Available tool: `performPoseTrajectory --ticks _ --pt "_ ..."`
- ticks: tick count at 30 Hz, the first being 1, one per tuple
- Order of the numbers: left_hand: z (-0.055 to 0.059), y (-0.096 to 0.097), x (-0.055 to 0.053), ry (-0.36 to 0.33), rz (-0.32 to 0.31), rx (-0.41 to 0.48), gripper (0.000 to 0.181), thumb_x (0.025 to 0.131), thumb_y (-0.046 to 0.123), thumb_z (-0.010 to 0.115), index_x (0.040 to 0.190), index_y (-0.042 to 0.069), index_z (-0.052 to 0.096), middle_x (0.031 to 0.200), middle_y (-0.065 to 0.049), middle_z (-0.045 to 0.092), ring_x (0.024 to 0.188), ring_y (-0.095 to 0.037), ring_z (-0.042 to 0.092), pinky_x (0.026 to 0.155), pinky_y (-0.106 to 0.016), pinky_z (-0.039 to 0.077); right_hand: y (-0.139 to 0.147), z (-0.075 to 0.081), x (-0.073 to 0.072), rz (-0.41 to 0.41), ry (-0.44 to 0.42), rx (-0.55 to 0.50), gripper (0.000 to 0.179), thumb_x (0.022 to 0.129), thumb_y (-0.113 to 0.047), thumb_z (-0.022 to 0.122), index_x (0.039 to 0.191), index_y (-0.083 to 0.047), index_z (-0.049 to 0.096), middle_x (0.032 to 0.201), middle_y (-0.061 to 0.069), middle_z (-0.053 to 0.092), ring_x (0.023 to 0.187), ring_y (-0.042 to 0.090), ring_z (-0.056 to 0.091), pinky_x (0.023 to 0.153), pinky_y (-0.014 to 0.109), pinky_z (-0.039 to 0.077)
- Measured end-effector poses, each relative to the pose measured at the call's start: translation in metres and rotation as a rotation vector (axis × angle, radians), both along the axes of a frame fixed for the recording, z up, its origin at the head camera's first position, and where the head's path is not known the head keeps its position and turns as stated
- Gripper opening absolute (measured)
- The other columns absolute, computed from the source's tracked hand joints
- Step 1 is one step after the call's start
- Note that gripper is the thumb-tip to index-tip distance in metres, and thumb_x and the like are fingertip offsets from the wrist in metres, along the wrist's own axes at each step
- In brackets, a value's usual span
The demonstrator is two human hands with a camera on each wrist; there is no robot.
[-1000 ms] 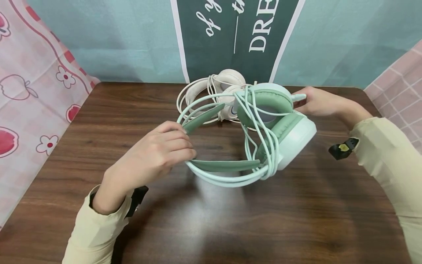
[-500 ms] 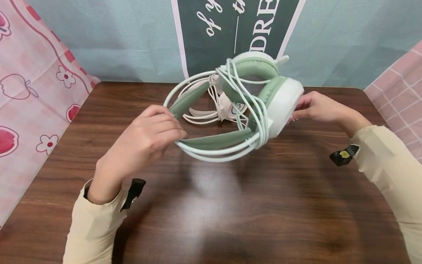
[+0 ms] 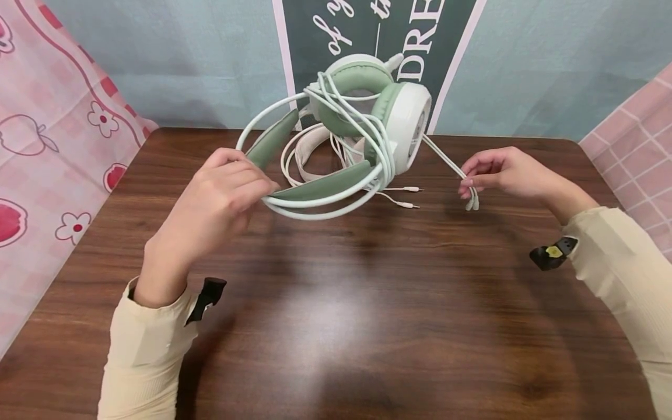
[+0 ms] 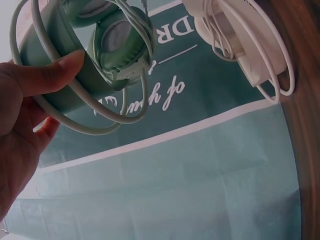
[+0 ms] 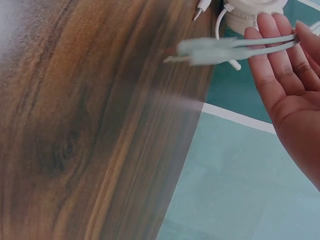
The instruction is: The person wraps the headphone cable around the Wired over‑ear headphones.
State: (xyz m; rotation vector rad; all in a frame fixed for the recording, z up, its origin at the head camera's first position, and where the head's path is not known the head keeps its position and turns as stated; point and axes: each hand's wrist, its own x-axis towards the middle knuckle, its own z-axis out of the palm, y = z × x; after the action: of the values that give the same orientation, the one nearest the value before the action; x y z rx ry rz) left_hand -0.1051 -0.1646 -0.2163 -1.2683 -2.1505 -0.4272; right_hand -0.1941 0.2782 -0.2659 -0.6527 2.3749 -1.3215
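Observation:
My left hand (image 3: 217,201) grips the headband of a pale green and white headset (image 3: 412,125), lifted above the table. Cable loops wrap round the headset beside its ear cups, and a short microphone boom sticks out at the top. In the left wrist view, my thumb presses on the green headband pad (image 4: 80,82). To the right, my right hand (image 3: 511,172) pinches two thin cables (image 3: 443,154) that run from the headset. Their plugs (image 5: 207,52) hang just past my fingertips. Behind the raised headset, a white pair of headphones (image 3: 313,149) lies on the table, partly hidden.
Two white plugs (image 3: 408,205) of the white headphones lie on the brown wooden table (image 3: 367,326). A blue-green cloth (image 3: 535,70) with a dark lettered panel hangs along the back edge. Pink patterned cloth (image 3: 58,151) borders the left side.
The headset has moved up and to the left with my left hand. My right hand has stayed at the right, and the cables now stretch between it and the ear cups.

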Motion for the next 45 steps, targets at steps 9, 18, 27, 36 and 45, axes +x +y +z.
performPoseTrajectory --ticks 9,18,27,36,45 --pt "-0.003 -0.007 -0.005 0.007 0.046 -0.018 0.023 0.079 -0.015 0.046 0.079 0.002 0.062 0.071 -0.007 0.064 0.07 -0.023 0.06 0.082 -0.04 0.04 -0.002 -0.007 0.005 -0.055 0.055 -0.076 0.015 0.084 0.009 0.056 0.096 0.0 0.058 0.079 0.013 0.067 0.068 0.019 0.066 0.059 0.03 0.053" --pt "-0.006 -0.005 -0.006 0.019 0.057 -0.017 0.022 0.08 -0.014 0.045 0.079 0.001 0.062 0.07 -0.008 0.063 0.068 -0.024 0.059 0.082 -0.039 0.04 -0.014 -0.003 0.013 -0.197 0.042 0.009 0.015 0.082 -0.001 0.064 0.097 0.001 0.066 0.08 0.014 0.068 0.065 0.018 0.066 0.057 0.03 0.053" --pt "-0.007 0.007 -0.008 0.027 0.029 0.009 0.024 0.08 -0.014 0.044 0.081 0.002 0.062 0.069 -0.006 0.062 0.068 -0.022 0.058 0.082 -0.039 0.04 -0.039 0.0 0.022 -0.169 -0.037 0.122 0.019 0.082 -0.009 0.067 0.097 0.001 0.068 0.084 0.014 0.068 0.069 0.025 0.066 0.06 0.035 0.053" --pt "-0.007 0.02 -0.013 0.078 0.044 -0.012 0.025 0.077 -0.016 0.044 0.078 0.002 0.061 0.067 -0.007 0.06 0.066 -0.025 0.056 0.081 -0.041 0.04 -0.053 0.017 0.033 0.026 0.021 0.139 0.013 0.08 -0.009 0.068 0.092 -0.006 0.071 0.08 0.011 0.068 0.067 0.02 0.064 0.058 0.03 0.052" --pt "-0.005 0.027 -0.013 0.156 0.118 -0.092 0.027 0.084 -0.011 0.037 0.074 0.002 0.058 0.061 -0.009 0.054 0.063 -0.027 0.054 0.078 -0.041 0.04 -0.052 0.048 0.037 0.06 0.087 0.08 0.015 0.081 -0.001 0.065 0.095 -0.002 0.069 0.076 0.013 0.068 0.064 0.02 0.063 0.055 0.026 0.051"
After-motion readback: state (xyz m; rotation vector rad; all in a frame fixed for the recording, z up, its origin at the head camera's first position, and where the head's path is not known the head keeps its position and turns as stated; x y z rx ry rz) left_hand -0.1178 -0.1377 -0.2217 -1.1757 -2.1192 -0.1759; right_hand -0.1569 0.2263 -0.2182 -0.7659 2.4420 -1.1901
